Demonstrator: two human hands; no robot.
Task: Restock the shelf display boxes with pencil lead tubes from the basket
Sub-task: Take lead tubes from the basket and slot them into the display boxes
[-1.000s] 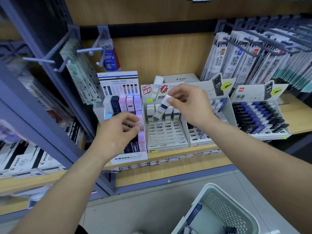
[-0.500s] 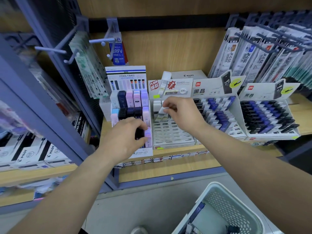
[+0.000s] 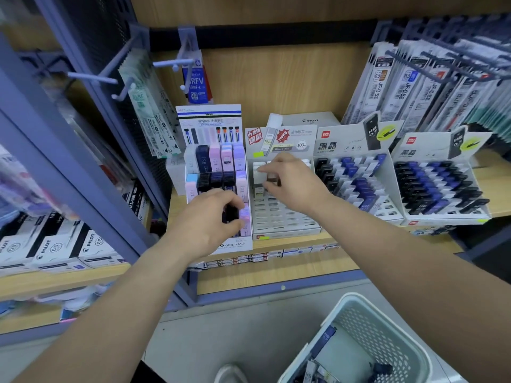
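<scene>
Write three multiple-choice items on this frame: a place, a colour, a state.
1. The basket sits: A) on the shelf; B) hung on a peg; C) on the floor.
2. Tube caps in the white display box under the right hand are: A) white; B) red; C) green.
3. The white display box is: A) full; B) mostly empty; C) overturned.
Answers: C, it stands on grey floor at lower right; A, white caps show by the right hand; B, bare slots fill its front.
</scene>
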